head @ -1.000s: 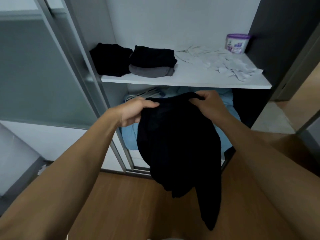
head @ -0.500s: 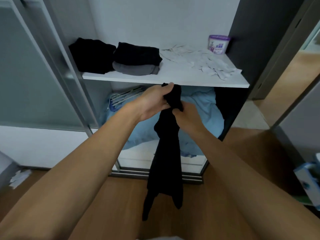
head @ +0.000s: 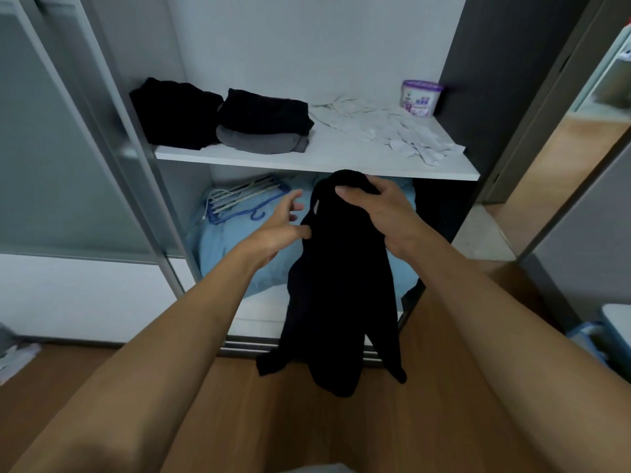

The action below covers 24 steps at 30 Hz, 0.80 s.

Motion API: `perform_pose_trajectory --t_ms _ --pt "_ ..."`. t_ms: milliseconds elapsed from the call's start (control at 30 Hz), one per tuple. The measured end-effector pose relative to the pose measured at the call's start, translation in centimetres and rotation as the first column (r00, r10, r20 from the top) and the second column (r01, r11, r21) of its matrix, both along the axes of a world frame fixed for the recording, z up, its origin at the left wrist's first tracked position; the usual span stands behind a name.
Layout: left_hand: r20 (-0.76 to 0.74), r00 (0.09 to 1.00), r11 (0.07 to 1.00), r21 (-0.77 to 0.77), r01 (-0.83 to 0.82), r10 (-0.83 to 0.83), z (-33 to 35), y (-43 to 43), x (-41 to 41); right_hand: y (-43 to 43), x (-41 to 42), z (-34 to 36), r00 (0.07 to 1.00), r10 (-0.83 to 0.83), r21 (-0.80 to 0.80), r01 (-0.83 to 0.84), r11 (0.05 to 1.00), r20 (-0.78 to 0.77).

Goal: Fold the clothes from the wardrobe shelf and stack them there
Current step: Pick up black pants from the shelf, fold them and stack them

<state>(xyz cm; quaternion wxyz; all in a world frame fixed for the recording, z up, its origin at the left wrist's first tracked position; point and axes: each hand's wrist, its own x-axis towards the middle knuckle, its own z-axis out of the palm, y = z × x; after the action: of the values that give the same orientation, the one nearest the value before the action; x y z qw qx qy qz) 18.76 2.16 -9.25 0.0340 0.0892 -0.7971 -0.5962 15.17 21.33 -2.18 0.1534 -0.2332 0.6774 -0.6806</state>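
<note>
At the far left stands a frosted grey sliding door (head: pixel 68 148); beside it the white wardrobe shelf (head: pixel 341 157) carries a crumpled black heap of cloth (head: pixel 174 114), then a folded black garment (head: pixel 263 112) lying on a folded grey garment (head: pixel 259 144); further right lie scattered white paper scraps (head: pixel 392 131) and, in the back corner, a small white tub with a purple lid (head: pixel 420 98). Under the shelf, white and blue plastic hangers (head: pixel 242 196) rest on pale blue bedding (head: pixel 235 250). In front of that lower compartment — above the brown wooden floor (head: pixel 307 421) — the left hand (head: pixel 276 230) is slack, fingers spread and loosely bent, its thumb just touching the left edge of the long black garment (head: pixel 341 285) (it clasps nothing that I can see); the right hand (head: pixel 379 216) grips that garment's bunched top just below the shelf's front edge, fingers curled over it; the cloth hangs free in the air between the two forearms — its ends dangling.
</note>
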Motion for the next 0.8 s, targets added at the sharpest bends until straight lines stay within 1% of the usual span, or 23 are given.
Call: perform_pose_trajectory --t_ms 67,133,167,233,300,367,400,433,467,500,567,600,667,733,800 --pt "0.054 0.996 0.994 -0.077 0.079 -0.075 -0.3 -0.5 -0.2 0.2 -0.2 0.4 1.000 -0.020 -0.022 0.020 1.000 0.024" --pt "0.099 0.976 0.978 -0.064 0.198 -0.191 -0.8 -0.6 -0.2 0.3 -0.4 0.6 0.997 -0.028 -0.046 0.032 0.998 0.074" --pt "0.098 0.970 0.972 -0.047 0.228 -0.223 -1.0 -0.5 0.0 0.5 -0.4 0.7 0.995 -0.024 -0.057 0.030 0.998 0.098" --pt "0.083 0.970 0.973 -0.016 0.232 -0.230 -1.4 -0.2 0.2 1.0 -0.6 0.8 0.993 -0.020 -0.069 0.028 0.997 0.118" --pt "0.080 0.986 0.989 0.017 0.149 -0.150 -1.7 -0.2 0.3 1.7 -0.7 0.9 0.996 -0.038 -0.043 0.042 0.998 0.084" --pt "0.053 0.999 0.996 0.086 -0.003 -0.002 -1.4 -0.2 0.4 2.8 -1.3 0.7 0.996 -0.084 0.051 0.086 0.995 -0.038" --pt "0.029 0.997 0.987 0.139 -0.080 0.076 -0.9 -0.2 0.4 3.6 -1.9 0.4 0.982 -0.106 0.130 0.127 0.983 -0.154" --pt "0.007 0.990 0.971 0.190 -0.141 0.142 -0.2 -0.3 0.3 4.3 -2.5 0.0 0.948 -0.112 0.223 0.184 0.957 -0.297" --pt "-0.016 0.983 0.957 0.229 -0.177 0.185 0.7 -0.5 0.3 5.1 -3.3 -0.5 0.897 -0.098 0.320 0.254 0.913 -0.431" --pt "-0.043 0.978 0.950 0.249 -0.188 0.204 1.5 -0.6 0.3 5.7 -3.9 -1.1 0.846 -0.079 0.401 0.330 0.855 -0.527" --pt "-0.107 0.972 0.954 0.242 -0.177 0.208 3.3 -0.3 0.3 6.5 -4.6 -2.4 0.789 -0.057 0.503 0.444 0.742 -0.611" --pt "-0.136 0.968 0.958 0.225 -0.176 0.210 4.0 -0.1 0.3 6.7 -4.8 -3.1 0.784 -0.052 0.530 0.466 0.709 -0.619" --pt "-0.182 0.956 0.961 0.197 -0.194 0.230 5.2 0.4 0.3 6.8 -4.7 -4.7 0.795 -0.049 0.550 0.461 0.697 -0.604" --pt "-0.219 0.947 0.963 0.187 -0.195 0.235 6.1 0.6 0.2 6.6 -4.6 -5.7 0.822 -0.059 0.535 0.421 0.732 -0.566" --pt "-0.244 0.947 0.971 0.164 -0.173 0.210 6.5 0.5 0.1 5.9 -4.5 -6.3 0.885 -0.075 0.500 0.327 0.802 -0.459"
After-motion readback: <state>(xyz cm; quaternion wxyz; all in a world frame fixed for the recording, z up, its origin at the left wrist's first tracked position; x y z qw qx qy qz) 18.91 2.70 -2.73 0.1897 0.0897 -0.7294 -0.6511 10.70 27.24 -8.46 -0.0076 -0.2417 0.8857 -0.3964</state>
